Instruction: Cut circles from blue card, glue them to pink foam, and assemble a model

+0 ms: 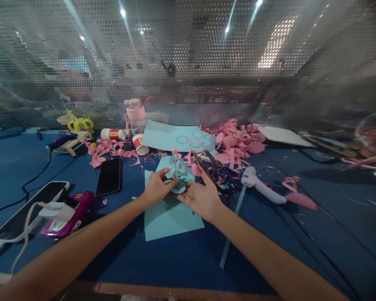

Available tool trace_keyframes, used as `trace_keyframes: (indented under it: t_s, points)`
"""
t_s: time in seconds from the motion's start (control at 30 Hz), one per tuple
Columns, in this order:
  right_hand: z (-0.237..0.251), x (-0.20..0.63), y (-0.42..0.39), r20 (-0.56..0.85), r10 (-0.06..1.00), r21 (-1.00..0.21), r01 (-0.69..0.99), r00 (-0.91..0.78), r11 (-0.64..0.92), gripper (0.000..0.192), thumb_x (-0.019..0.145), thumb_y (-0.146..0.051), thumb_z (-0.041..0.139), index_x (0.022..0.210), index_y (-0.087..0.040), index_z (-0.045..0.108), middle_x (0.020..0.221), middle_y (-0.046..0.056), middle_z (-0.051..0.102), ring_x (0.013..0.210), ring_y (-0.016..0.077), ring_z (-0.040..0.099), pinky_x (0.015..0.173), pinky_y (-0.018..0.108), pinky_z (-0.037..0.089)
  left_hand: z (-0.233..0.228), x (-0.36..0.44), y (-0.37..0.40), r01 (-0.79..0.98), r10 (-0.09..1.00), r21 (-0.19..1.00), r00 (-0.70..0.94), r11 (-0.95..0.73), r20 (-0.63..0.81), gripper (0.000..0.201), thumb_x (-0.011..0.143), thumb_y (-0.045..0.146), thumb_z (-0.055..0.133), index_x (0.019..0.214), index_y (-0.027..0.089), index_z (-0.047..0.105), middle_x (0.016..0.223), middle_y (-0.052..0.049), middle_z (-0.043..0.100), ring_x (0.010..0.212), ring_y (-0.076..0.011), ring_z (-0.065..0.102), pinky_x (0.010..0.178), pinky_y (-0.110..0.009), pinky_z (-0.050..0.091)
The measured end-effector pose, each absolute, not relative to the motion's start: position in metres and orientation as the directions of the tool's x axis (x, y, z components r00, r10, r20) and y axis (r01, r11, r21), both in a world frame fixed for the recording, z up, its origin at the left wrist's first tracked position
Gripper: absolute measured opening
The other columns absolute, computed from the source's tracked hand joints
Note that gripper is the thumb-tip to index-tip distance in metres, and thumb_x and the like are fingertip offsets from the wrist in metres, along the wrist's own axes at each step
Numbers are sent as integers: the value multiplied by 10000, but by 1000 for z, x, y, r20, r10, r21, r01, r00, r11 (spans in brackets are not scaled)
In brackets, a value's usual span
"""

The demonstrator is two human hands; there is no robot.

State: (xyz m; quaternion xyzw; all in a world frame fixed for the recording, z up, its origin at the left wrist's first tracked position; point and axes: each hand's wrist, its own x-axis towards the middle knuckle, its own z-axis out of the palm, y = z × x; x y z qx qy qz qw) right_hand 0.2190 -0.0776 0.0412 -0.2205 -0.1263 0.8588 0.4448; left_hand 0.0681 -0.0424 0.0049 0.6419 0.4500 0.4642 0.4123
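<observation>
My left hand (156, 188) pinches a small light blue paper circle (179, 187) between thumb and fingers. My right hand (203, 196) is turned palm up, its thumb apart and its fingers stretched out toward the circle's lower edge; whether they support it cannot be told. Under both hands lie light blue paper sheets (172, 228), and just beyond the circle are more light blue paper pieces (178, 165). A pair of dark-handled scissors (217, 165) rests beyond my right hand. To its right lies a white glue gun (263, 188) with a long clear glue stick (233, 228) sticking out.
A blue sheet with drawn circles (172, 136) lies behind, beside pink paper scraps (235, 140). Leftward are a black phone (108, 177), paper cups (113, 134), a pink-banded bottle (135, 115), a larger white-edged device (28, 209) and cables. A perforated metal screen (188, 62) closes the back.
</observation>
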Motion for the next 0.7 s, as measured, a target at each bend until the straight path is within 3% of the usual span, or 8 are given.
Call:
trace_keyframes:
  t_s: [0.47, 0.7]
  points:
    - [41, 220, -78, -241, 819, -424, -703, -520, -571, 664, 865, -584, 220, 1067, -31, 526, 883, 179, 662, 902, 248, 618, 842, 417, 475, 7, 70, -45, 145, 966, 964, 166, -223, 198, 274, 631, 255, 667, 871, 133, 616, 794, -45, 655, 753, -181, 614, 687, -288, 495]
    - [42, 221, -78, -234, 819, -442, -693, -525, -570, 665, 861, -582, 239, 1057, -19, 535, 911, 195, 657, 948, 251, 604, 856, 405, 469, 6, 69, -44, 132, 969, 965, 127, -227, 211, 207, 599, 234, 700, 772, 153, 623, 678, -2, 638, 719, -173, 613, 650, -259, 495]
